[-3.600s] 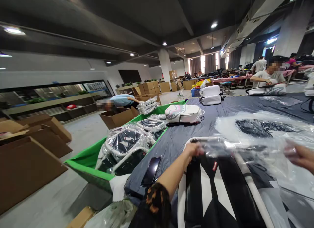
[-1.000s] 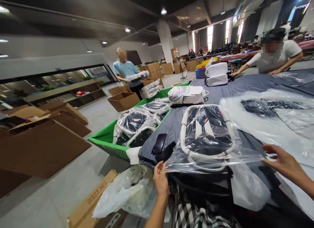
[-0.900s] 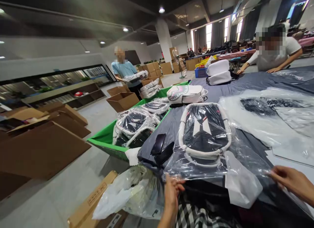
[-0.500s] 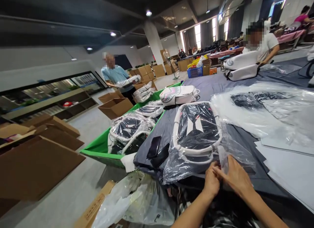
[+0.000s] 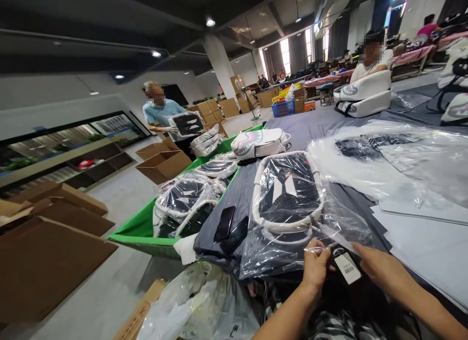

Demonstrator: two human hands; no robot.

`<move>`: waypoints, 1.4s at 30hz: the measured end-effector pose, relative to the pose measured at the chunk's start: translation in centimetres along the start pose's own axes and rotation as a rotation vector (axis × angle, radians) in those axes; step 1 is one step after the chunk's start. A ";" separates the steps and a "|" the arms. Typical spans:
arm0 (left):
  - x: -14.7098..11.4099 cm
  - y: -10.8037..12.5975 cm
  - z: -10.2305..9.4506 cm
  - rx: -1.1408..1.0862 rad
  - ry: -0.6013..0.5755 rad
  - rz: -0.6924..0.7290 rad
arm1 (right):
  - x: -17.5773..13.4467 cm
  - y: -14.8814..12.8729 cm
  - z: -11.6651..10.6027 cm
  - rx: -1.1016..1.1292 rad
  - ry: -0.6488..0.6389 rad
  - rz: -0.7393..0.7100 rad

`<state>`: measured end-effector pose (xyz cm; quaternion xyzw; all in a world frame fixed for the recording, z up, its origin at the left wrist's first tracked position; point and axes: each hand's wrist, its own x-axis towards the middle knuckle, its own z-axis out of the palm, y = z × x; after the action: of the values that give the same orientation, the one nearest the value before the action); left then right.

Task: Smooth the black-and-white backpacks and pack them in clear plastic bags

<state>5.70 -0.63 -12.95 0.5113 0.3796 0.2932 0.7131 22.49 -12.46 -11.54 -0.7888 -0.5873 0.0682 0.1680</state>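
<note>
A white-edged backpack (image 5: 290, 191) with a dark back panel lies on the table inside a clear plastic bag (image 5: 256, 257). At the bag's near edge, my left hand (image 5: 315, 266) is closed, pinching clear film. My right hand (image 5: 382, 269) is to its right, thumb and fingers closed at the end of a whitish, see-through strip (image 5: 338, 238) running up toward the bag. A black hang tag (image 5: 345, 264) with a white barcode label shows between the hands. What holds the tag is hidden. My right fingertips are partly hidden.
Two phones (image 5: 234, 235) lie left of the backpack. A green-edged bin (image 5: 137, 228) holds several bagged backpacks. A white backpack (image 5: 261, 142) sits behind; plastic bags (image 5: 365, 169) and white sheets (image 5: 424, 247) lie right. Cartons (image 5: 54, 262) stand left. Co-workers are farther back.
My hands have moved apart, the right one to the right with the strip. The tag's barcode label has come into view. The co-worker in blue has turned the bagged backpack they hold.
</note>
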 end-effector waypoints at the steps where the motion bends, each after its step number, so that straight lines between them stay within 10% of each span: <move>1: -0.3 0.3 -0.1 -0.021 -0.001 -0.020 | -0.5 -0.4 0.5 0.062 -0.006 -0.014; 13: 0.3 0.5 -1.0 -0.098 -0.118 -0.050 | -2.2 -0.6 0.0 0.362 0.037 0.182; 18: -0.4 1.0 -2.8 -0.182 -0.155 -0.150 | -0.9 -0.9 -2.7 0.837 -0.192 0.100; 26: -0.2 0.7 -1.8 -0.048 -0.115 -0.102 | -3.7 -0.6 1.8 1.476 -0.316 0.569; 30: 0.7 -0.6 -1.7 0.207 -0.099 -0.082 | -3.9 0.1 2.6 1.418 -0.286 0.513; 35: -0.1 0.0 -2.3 0.770 -0.028 0.252 | -3.6 -0.6 2.1 0.751 0.016 0.277; 38: -0.4 1.8 -1.5 0.961 -0.176 0.473 | -4.2 -1.2 2.2 0.638 0.080 0.245; 42: 2.0 4.6 1.4 1.229 -0.799 0.901 | -5.7 -2.4 3.1 0.556 0.117 0.182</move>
<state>7.80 1.67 -8.79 0.9735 -0.0476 0.0888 0.2054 17.64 -16.67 -14.13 -0.7645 -0.4622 0.1958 0.4045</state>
